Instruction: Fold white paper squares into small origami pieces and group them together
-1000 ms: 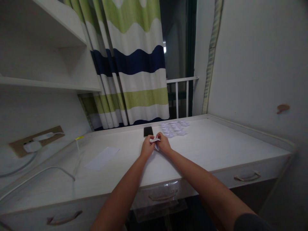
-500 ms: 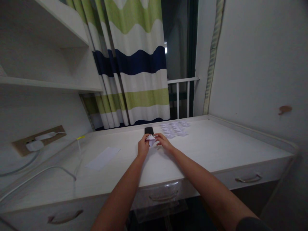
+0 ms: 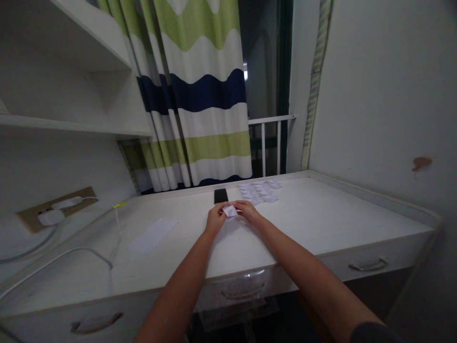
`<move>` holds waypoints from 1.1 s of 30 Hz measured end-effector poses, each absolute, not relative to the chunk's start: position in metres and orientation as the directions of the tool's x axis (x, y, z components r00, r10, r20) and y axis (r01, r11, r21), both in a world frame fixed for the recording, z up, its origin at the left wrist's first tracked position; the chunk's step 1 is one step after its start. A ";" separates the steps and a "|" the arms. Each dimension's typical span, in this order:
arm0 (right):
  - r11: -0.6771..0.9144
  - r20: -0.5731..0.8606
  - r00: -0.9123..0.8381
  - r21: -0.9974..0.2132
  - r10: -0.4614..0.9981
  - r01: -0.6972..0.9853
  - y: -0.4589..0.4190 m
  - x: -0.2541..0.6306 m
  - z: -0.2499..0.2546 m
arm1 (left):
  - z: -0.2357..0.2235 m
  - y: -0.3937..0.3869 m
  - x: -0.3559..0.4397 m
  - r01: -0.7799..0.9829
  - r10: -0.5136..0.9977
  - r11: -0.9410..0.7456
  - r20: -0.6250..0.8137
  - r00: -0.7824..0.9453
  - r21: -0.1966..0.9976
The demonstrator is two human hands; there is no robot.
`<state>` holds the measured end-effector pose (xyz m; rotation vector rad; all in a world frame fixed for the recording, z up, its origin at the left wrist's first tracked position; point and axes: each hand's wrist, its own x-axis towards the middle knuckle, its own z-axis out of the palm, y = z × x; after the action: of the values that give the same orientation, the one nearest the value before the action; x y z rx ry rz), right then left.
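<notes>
A small piece of folded white paper is held between my two hands, just above the desk. My left hand grips its left side, with the fingers closed on the edge. On the other side, my right hand pinches the paper's right edge. Beyond my hands lies a black phone. Several folded white paper pieces sit in rows at the back of the desk, right of the phone. Flat white paper sheets rest to the left.
The white desk has a raised rim and drawers with handles. At the left, a white cable crosses the desktop near a wall socket. A striped curtain hangs behind, and a shelf juts out at upper left.
The folded paper has been turned and now shows a flat face instead of a pointed top. My right hand has closed in on it, and more of the phone shows.
</notes>
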<state>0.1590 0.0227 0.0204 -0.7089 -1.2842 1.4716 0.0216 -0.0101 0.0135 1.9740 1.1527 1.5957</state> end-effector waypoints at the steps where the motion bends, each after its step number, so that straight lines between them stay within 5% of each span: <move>1: 0.092 0.189 -0.308 -0.948 0.932 -0.303 0.024 0.160 0.020 | 0.014 -0.010 0.022 0.341 0.773 -0.607 0.632 0.044 0.718; 12: 0.444 0.458 -0.327 -0.888 0.827 -0.120 0.030 0.160 0.016 | 0.010 -0.005 0.025 0.259 0.853 -0.493 0.520 -0.044 0.831; 25: 0.516 0.491 -0.310 -0.856 0.814 0.000 0.031 0.160 0.017 | 0.010 -0.002 0.023 0.124 0.916 -0.394 0.401 -0.033 0.911; 33: 0.524 0.498 -0.305 -0.852 0.812 0.004 0.031 0.163 0.019 | 0.017 -0.007 0.022 0.276 0.909 -0.406 0.415 0.030 0.871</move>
<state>0.1629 0.0312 0.0186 -0.6949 -1.6959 0.9452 0.0219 -0.0069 0.0165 1.7295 1.2066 1.4005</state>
